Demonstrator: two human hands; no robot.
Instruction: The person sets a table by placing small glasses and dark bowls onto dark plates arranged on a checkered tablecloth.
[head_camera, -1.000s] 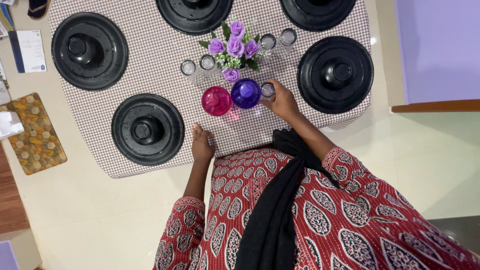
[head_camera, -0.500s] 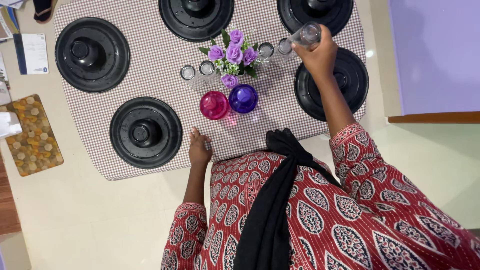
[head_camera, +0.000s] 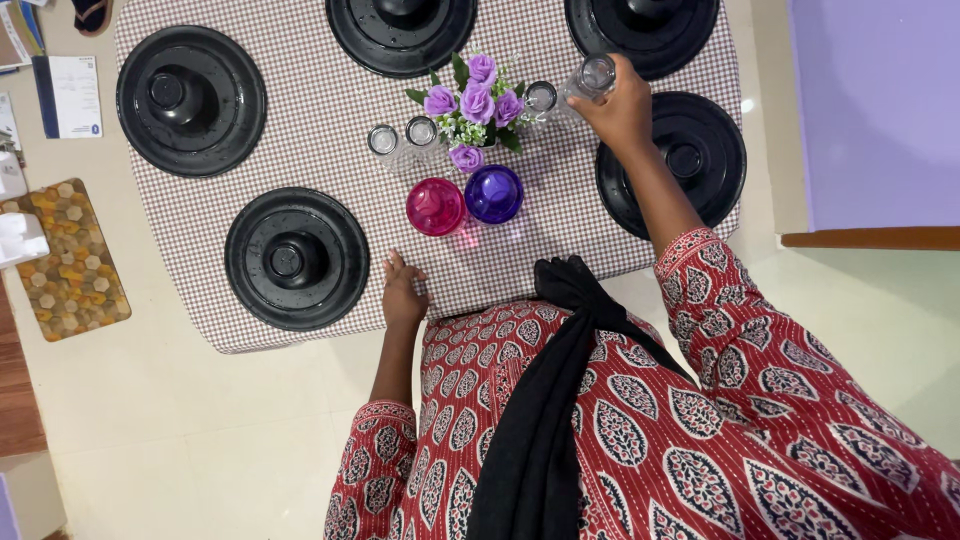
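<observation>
A white rectangular booklet (head_camera: 75, 95) with a dark blue spine edge lies on the floor left of the checked table (head_camera: 330, 150); more printed papers (head_camera: 18, 30) poke in at the top-left corner

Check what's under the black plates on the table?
A brown-and-white checked tablecloth lies under every black plate. Each plate carries an upturned black bowl; whatever is beneath the bowls is hidden. The right hand, holding a clear glass, partly covers one plate.
</observation>
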